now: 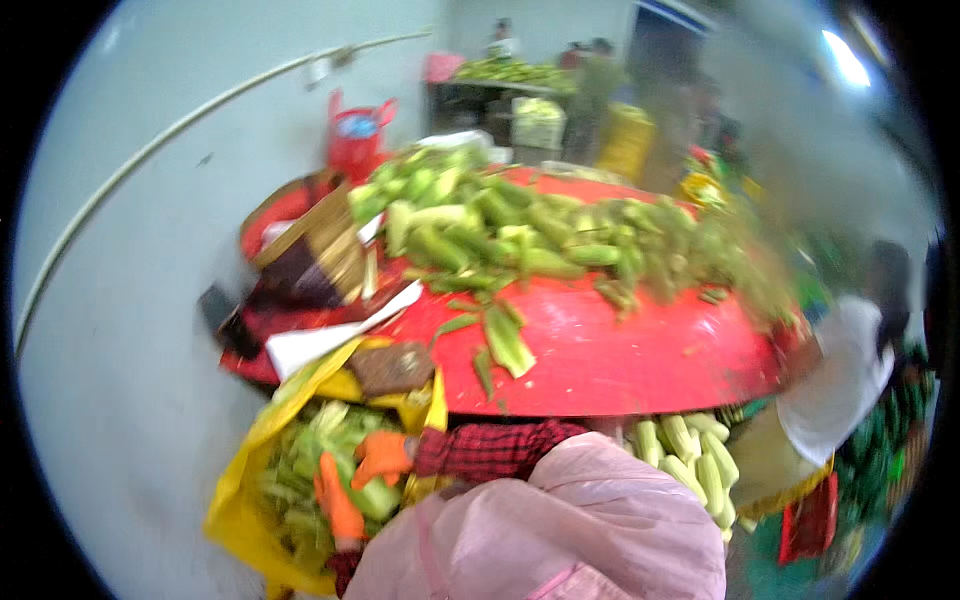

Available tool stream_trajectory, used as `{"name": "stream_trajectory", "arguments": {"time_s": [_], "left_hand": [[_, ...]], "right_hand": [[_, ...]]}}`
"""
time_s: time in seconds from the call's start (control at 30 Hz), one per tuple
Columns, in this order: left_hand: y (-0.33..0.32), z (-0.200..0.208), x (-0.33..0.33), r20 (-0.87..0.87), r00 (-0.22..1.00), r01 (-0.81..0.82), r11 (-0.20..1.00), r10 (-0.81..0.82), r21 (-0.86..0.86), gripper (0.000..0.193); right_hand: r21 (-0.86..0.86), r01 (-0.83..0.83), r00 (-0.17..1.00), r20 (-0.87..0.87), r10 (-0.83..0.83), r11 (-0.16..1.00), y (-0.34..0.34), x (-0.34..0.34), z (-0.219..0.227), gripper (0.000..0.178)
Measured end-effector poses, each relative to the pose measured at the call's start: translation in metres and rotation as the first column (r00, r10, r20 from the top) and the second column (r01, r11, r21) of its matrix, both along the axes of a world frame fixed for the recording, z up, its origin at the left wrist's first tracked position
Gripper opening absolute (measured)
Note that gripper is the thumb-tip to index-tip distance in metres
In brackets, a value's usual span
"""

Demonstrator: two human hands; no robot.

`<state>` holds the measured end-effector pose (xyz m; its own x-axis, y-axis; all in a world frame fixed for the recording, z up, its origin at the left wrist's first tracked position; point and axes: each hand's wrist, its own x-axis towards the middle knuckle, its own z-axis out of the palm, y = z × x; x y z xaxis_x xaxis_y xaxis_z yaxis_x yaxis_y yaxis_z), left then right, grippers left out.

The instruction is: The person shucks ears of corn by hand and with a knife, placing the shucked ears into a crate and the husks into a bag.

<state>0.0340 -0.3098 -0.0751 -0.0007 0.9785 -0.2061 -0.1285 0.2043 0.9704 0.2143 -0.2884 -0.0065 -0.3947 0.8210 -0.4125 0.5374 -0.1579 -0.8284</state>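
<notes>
Both my hands wear orange gloves and are inside the mouth of a yellow bag (232, 488) stuffed with green corn husks (295, 485). My left hand (340, 503) lies against the husks, its fingers stretched out. Reaching across from the right in a red-and-black checked sleeve, my right hand (383, 458) rests on the leaves beside it, fingers apart and pointing down. A broad pale green husk (376, 498) sits between the two hands. Neither hand visibly grips anything, though motion blur and leaves hide some fingertips.
A red table (600, 350) carries a long heap of unhusked corn (440, 245). Peeled cobs (690, 460) are piled below its near edge. A brown block-like object (392, 368) is beside the bag. At right a person in white (835, 365) works close to the table.
</notes>
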Motion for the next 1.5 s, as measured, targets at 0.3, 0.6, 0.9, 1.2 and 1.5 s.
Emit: {"name": "stream_trajectory", "arguments": {"time_s": [0.3,0.6,0.9,1.2,1.5], "left_hand": [[0.006,0.027,0.016,0.307,0.948,0.096,0.994,-0.078,-0.047,0.063],[0.011,0.006,0.025,0.430,0.891,0.197,0.977,-0.146,-0.076,0.056],[0.003,0.022,0.015,0.382,0.920,0.109,0.994,-0.091,-0.024,0.062],[0.005,0.007,0.001,0.369,0.920,0.163,0.985,-0.134,-0.049,0.059],[0.006,-0.009,0.004,0.396,0.911,0.130,0.991,-0.117,-0.008,0.069]], "right_hand": [[0.092,0.140,0.988,-0.079,-0.133,0.986,0.005,0.006,-0.032,0.037],[-0.084,0.276,0.942,-0.175,-0.287,0.957,-0.010,0.037,-0.021,0.030],[-0.036,0.080,0.996,-0.025,-0.081,0.996,0.004,0.016,0.010,0.040],[-0.130,0.223,0.950,-0.195,-0.245,0.966,0.004,0.008,-0.016,0.022],[-0.285,0.210,0.883,-0.355,-0.306,0.935,0.007,0.016,-0.001,0.025]]}}
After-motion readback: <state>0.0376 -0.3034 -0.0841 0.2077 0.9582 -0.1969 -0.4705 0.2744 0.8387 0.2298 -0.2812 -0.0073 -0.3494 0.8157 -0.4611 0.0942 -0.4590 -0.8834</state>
